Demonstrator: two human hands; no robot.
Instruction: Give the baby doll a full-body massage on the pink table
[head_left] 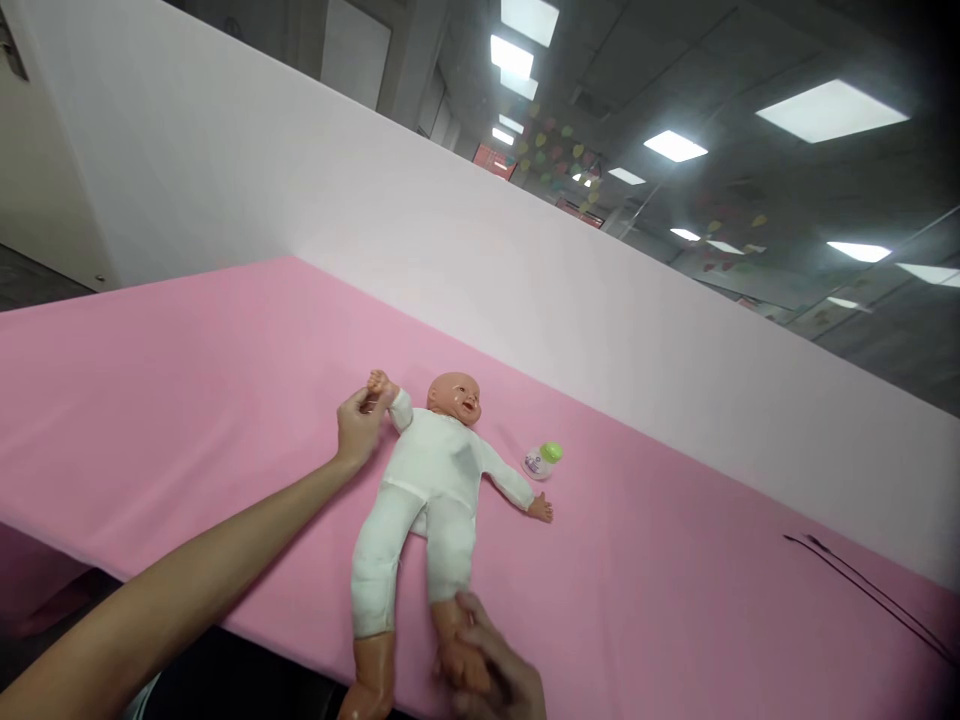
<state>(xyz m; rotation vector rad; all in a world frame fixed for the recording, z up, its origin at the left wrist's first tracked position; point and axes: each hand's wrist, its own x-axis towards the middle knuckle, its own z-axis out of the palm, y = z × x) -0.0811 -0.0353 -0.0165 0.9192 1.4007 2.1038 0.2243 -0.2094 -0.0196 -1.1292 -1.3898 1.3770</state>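
Note:
On its back on the pink cloth lies a baby doll (430,460) with a white fabric body and hard plastic head, hands and lower legs. My left hand (361,425) is closed around the doll's hand at the upper left, with the tiny fingers poking out above mine. At the bottom, my right hand (499,665) wraps the doll's foot on the right side; part of my grip is cut off by the frame edge. The doll's other arm stretches out beside a small clear bottle (538,462) with a green cap. Its other leg hangs toward the table's front edge.
Pink cloth (187,380) covers the table, which meets a white partition (420,230) along the back. Thin black cables (862,585) lie at the far right. A door (37,170) stands at the left. Lit ceiling panels show above the partition.

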